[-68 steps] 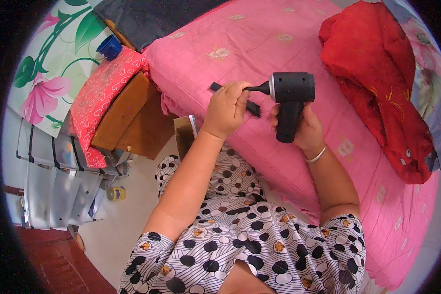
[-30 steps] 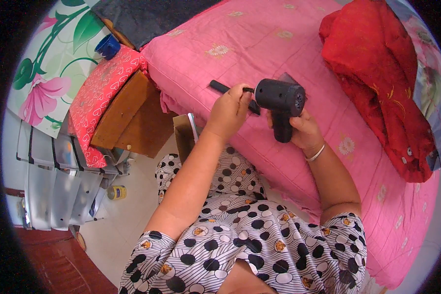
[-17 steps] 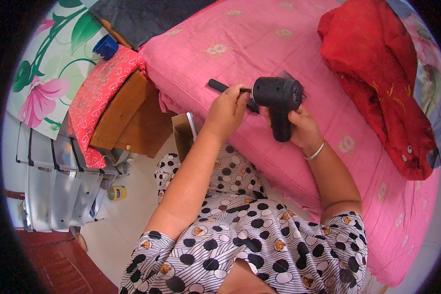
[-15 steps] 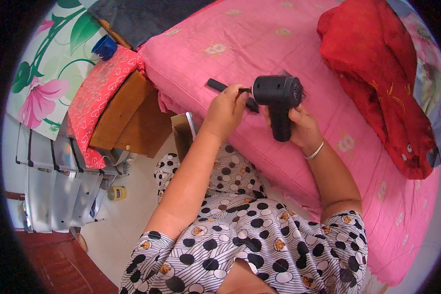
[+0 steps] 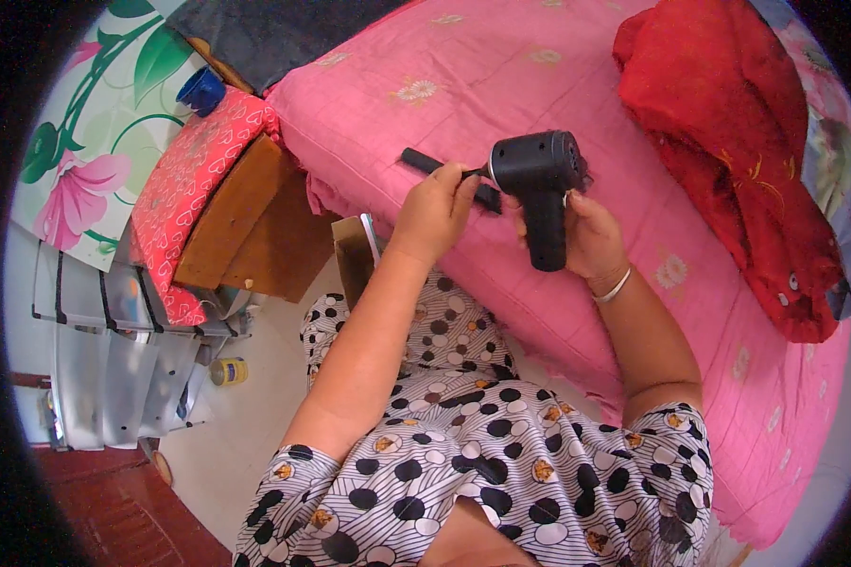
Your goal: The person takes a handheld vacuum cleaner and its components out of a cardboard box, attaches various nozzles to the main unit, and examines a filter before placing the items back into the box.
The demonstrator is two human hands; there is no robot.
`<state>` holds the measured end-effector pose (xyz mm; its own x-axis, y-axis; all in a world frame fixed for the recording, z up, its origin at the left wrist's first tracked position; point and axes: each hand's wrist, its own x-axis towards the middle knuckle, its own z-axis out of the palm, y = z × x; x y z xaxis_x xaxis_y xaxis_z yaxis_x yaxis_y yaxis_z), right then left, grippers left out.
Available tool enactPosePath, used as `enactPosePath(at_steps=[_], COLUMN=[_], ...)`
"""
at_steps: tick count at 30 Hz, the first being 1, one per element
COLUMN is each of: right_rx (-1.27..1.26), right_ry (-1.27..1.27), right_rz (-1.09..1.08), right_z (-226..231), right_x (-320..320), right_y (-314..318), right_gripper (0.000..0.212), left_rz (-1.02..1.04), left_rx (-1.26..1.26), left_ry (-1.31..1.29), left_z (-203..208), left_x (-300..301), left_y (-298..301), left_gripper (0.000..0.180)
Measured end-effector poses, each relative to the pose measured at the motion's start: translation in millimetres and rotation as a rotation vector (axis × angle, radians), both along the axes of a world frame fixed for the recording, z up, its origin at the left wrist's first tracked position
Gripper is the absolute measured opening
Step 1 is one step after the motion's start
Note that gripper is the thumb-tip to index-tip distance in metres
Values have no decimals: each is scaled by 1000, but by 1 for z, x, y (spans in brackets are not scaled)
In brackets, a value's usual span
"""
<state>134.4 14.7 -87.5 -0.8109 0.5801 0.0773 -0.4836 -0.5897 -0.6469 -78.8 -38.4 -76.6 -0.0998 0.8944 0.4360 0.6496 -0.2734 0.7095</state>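
While the right hand [image 5: 586, 236] wraps the grip of the black pistol-shaped device [image 5: 539, 184] at the upper middle of the frame, the left hand [image 5: 435, 208] pinches a thin stem at the device's front end, fingers closed around it. Both hands hover just above the pink bedspread [image 5: 690, 312], with a black flat attachment [image 5: 444, 175] lying on the cover just beyond the left knuckles, partly behind them.

To do this fitting well, the grip should be kept steady and level so the front opening faces the left hand squarely, and the stem should go in straight along the barrel's axis rather than at a slant; holding the piece close to its tip gives better control than holding it far back. Working low over the soft cover means a dropped part will not roll far.

What the left fingers hold is hard to read: it may be a narrow nozzle or a rod, and its joint with the device is covered by the thumb. The rear of the barrel is fuzzy. A red cloth [image 5: 728, 142] is bundled at the upper right, and a wooden bedside table [image 5: 236, 217] under a heart-patterned cover sits at the left.
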Motion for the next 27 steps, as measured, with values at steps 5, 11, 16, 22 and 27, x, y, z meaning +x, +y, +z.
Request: enactPosePath(at_steps=[5, 11, 16, 22, 27], right_rx=[-41, -33, -18, 0, 8], right_ry=[-13, -3, -33, -46, -32], right_rz=[5, 20, -6, -25, -21], right_z=[-1, -2, -3, -3, -3], right_x=[0, 0, 1, 1, -1], right_y=[1, 3, 4, 4, 5], right_gripper=[57, 57, 55, 52, 50], left_rz=[7, 12, 11, 12, 15], left_rx=[-56, -93, -91, -104, -104], left_ry=[35, 46, 42, 52, 54], left_z=[-1, 1, 0, 0, -1], left_x=[-1, -1, 0, 0, -1], left_y=[0, 0, 2, 2, 2], left_gripper=[18, 20, 21, 21, 21])
